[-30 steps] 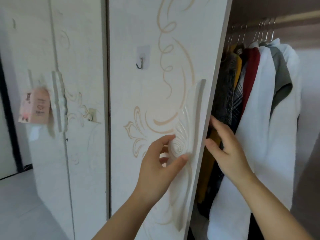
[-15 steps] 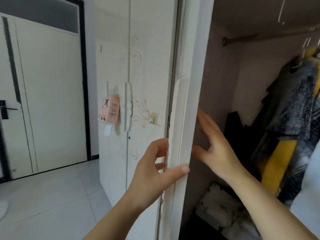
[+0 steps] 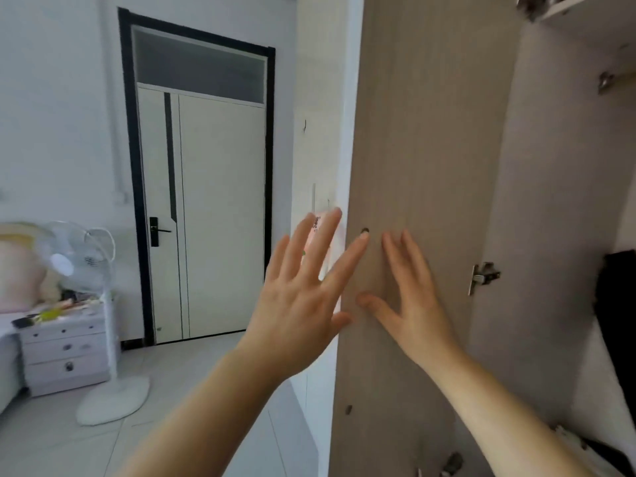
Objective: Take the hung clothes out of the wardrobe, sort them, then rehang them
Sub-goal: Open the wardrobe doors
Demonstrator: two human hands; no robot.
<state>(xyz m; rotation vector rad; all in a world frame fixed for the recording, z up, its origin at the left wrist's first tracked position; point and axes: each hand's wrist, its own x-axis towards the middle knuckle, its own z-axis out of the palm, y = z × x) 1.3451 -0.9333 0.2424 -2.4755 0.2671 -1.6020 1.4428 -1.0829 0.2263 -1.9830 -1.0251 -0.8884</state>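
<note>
The wardrobe door (image 3: 423, 139) stands swung wide open, its plain wood inner face toward me. My right hand (image 3: 409, 297) lies flat against that inner face with straight, spread fingers. My left hand (image 3: 303, 294) is spread at the door's outer edge, its index fingertip touching the wood. Neither hand holds anything. Of the clothes, only a dark garment (image 3: 616, 325) shows at the far right inside the wardrobe. The hanging rail and hangers are out of sight.
A door hinge (image 3: 481, 277) sits on the wardrobe's side panel. A white room door (image 3: 203, 208) with a black frame is at the back. A white standing fan (image 3: 99, 321) and a drawer unit (image 3: 65, 352) stand at the left on the tiled floor.
The wardrobe door has swung further open to the left. My left hand let go of its handle and opened flat. My view turned left, so the hanging clothes left the frame.
</note>
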